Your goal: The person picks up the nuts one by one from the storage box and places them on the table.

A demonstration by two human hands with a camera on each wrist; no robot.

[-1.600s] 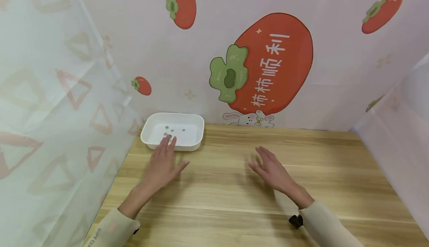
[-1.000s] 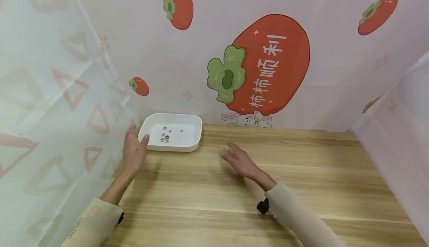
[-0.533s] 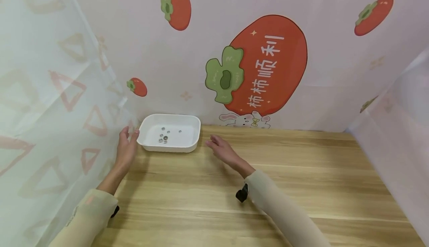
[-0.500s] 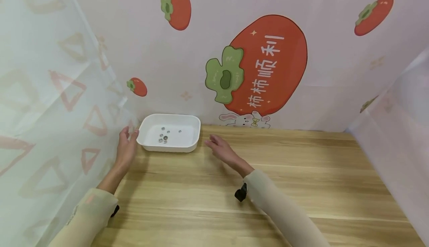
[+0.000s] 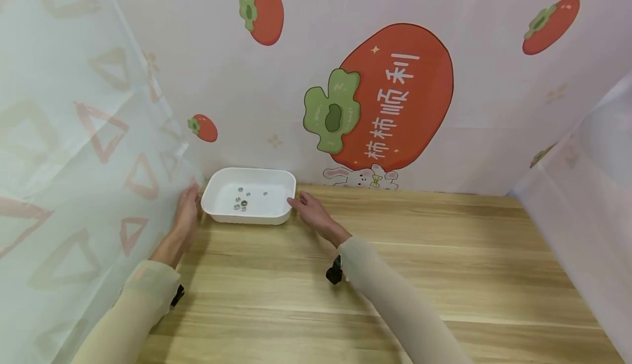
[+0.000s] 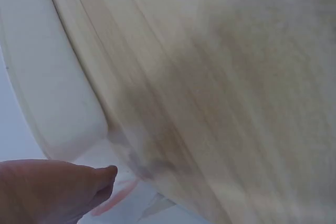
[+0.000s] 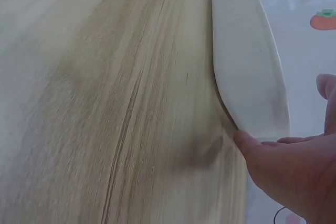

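A white rectangular tray [image 5: 254, 220] stands against the back wall. Several small round metal pieces with holes [image 5: 244, 203], like nuts, lie loose on its floor, mostly left of centre. My left hand [image 5: 186, 208] is along the tray's left end, with its fingers beside the outer wall. In the left wrist view, one fingertip [image 6: 111, 172] is near the tray's corner. At the right end is my right hand [image 5: 316, 214], its thumb over the rim. The right wrist view shows a lower fingertip [image 7: 242, 137] right at the tray's bottom corner.
The wood-grain table [image 5: 395, 276] spreads in front and to the right. A printed cloth wall [image 5: 237, 79] stands close behind the tray. Another patterned sheet [image 5: 99, 188] slopes close by the left hand, and a pale one [image 5: 587, 216] bounds the right side.
My left hand has moved from over the tray's front to its left end. The right hand has come leftward across the table to the right end. The tray stays in place.
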